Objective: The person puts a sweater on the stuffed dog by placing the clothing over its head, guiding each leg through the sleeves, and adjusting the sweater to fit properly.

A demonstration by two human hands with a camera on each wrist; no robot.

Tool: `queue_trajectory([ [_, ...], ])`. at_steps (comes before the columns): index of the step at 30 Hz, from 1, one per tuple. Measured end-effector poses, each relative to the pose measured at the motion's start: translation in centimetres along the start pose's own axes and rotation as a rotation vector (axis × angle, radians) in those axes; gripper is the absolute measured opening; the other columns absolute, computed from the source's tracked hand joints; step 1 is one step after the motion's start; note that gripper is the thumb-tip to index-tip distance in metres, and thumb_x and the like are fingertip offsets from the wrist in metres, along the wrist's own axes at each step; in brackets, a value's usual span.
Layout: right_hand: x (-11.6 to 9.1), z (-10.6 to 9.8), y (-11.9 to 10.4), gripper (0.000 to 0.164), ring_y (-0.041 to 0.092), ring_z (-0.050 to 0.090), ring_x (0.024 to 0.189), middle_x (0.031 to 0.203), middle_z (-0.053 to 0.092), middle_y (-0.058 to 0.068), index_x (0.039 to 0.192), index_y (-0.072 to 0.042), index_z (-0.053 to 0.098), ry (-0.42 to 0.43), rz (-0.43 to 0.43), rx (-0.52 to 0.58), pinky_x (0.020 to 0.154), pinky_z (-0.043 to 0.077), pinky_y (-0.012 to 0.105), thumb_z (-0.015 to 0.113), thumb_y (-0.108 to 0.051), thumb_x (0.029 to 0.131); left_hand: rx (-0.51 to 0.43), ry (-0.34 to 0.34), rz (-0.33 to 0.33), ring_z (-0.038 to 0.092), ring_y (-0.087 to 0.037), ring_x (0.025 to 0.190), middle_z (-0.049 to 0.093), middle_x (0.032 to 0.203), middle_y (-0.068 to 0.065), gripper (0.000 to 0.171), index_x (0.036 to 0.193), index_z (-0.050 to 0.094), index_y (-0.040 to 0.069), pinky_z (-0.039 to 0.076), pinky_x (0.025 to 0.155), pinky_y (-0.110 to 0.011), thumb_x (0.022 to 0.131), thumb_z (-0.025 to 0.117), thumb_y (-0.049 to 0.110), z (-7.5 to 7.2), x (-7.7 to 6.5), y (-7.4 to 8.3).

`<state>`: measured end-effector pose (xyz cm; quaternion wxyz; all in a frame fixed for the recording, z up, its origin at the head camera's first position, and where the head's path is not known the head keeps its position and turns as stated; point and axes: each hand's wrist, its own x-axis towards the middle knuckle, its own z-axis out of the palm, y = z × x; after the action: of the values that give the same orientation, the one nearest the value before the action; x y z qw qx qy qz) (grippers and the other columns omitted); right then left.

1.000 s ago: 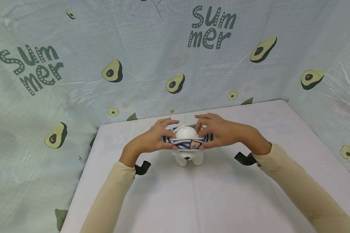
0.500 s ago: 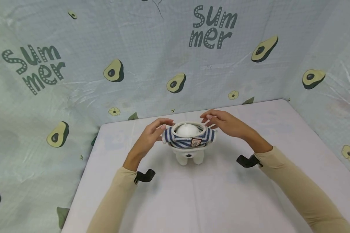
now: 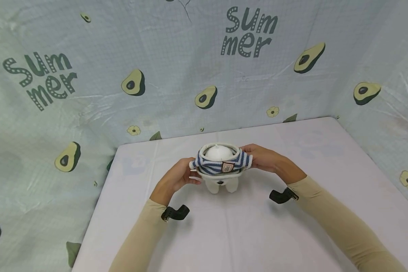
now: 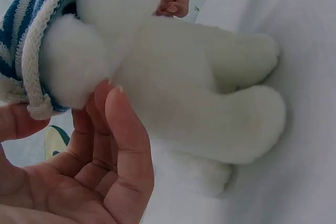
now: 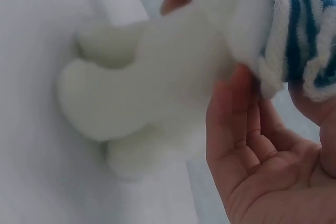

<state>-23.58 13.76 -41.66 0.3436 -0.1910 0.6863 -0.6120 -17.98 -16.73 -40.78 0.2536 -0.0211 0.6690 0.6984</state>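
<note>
A white plush dog (image 3: 220, 185) stands upright on the table, its nose and legs showing below a blue-and-white striped knit sweater (image 3: 213, 166). The sweater sits round the dog's head, whose white top shows through the neck opening. At the sweater's left side, my left hand (image 3: 180, 174) has its thumb on the hem (image 4: 38, 85) and its fingers inside, against the plush. My right hand (image 3: 263, 158) holds the opposite side, thumb below the sleeve and fingertips (image 5: 241, 80) at the hem. The dog's eyes are mostly covered.
The white table (image 3: 224, 234) extends around the dog. Behind it and along both sides hangs a pale cloth (image 3: 170, 56) printed with avocados and lettering. Black wrist mounts (image 3: 175, 212) are worn on both wrists.
Both hands let go of the sweater's top and its neck opening spread round. They then moved down to the sides and took the lower hem. The dog stayed in place.
</note>
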Motion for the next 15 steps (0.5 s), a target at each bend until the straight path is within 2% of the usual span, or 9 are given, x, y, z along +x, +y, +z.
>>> queue_trajectory([
  [3, 0.1, 0.2, 0.1, 0.045, 0.017, 0.065, 0.098, 0.119, 0.070, 0.009, 0.141, 0.006, 0.053, 0.009, 0.006, 0.047, 0.085, 0.057, 0.032, 0.060, -0.015, 0.102, -0.032, -0.009, -0.003, 0.062, -0.020, 0.082, 0.061, 0.086, -0.003, 0.022, 0.087, 0.063, 0.014, 0.057, 0.069, -0.035, 0.101, 0.047, 0.022, 0.1, 0.1, -0.2],
  [6, 0.2, 0.6, 0.2, 0.046, 0.016, 0.063, 0.102, 0.123, 0.068, 0.010, 0.142, 0.006, 0.052, 0.028, -0.003, 0.058, 0.085, 0.056, 0.032, 0.060, -0.015, 0.102, -0.040, 0.006, 0.032, 0.060, -0.019, 0.082, 0.060, 0.084, -0.001, 0.021, 0.091, 0.066, 0.013, 0.056, 0.071, -0.035, 0.102, 0.050, 0.019, 0.1, 0.3, -0.5],
  [9, 0.4, 1.0, 0.6, 0.044, 0.018, 0.063, 0.103, 0.125, 0.066, 0.013, 0.142, 0.004, 0.052, 0.064, -0.011, 0.017, 0.085, 0.057, 0.033, 0.059, -0.014, 0.102, 0.027, 0.047, 0.042, 0.061, -0.018, 0.082, 0.061, 0.087, -0.003, 0.017, 0.100, 0.068, 0.008, 0.057, 0.072, -0.035, 0.102, 0.051, 0.012, 0.2, 0.6, -1.1],
  [12, 0.6, 1.4, 1.2, 0.040, 0.021, 0.063, 0.107, 0.127, 0.063, 0.014, 0.141, 0.001, 0.054, 0.100, -0.005, -0.047, 0.089, 0.057, 0.038, 0.056, -0.012, 0.103, 0.118, 0.076, 0.019, 0.064, -0.020, 0.083, 0.063, 0.093, -0.005, 0.018, 0.109, 0.067, 0.003, 0.058, 0.072, -0.034, 0.102, 0.051, 0.008, 0.1, 0.7, -1.8],
  [15, 0.5, 1.8, 2.0, 0.036, 0.023, 0.063, 0.108, 0.126, 0.064, 0.015, 0.137, 0.000, 0.057, 0.132, -0.001, -0.068, 0.091, 0.056, 0.041, 0.053, -0.015, 0.105, 0.148, 0.101, -0.001, 0.065, -0.022, 0.085, 0.065, 0.098, -0.007, 0.020, 0.113, 0.065, -0.001, 0.058, 0.071, -0.033, 0.102, 0.052, 0.009, 0.1, 0.7, -2.3],
])
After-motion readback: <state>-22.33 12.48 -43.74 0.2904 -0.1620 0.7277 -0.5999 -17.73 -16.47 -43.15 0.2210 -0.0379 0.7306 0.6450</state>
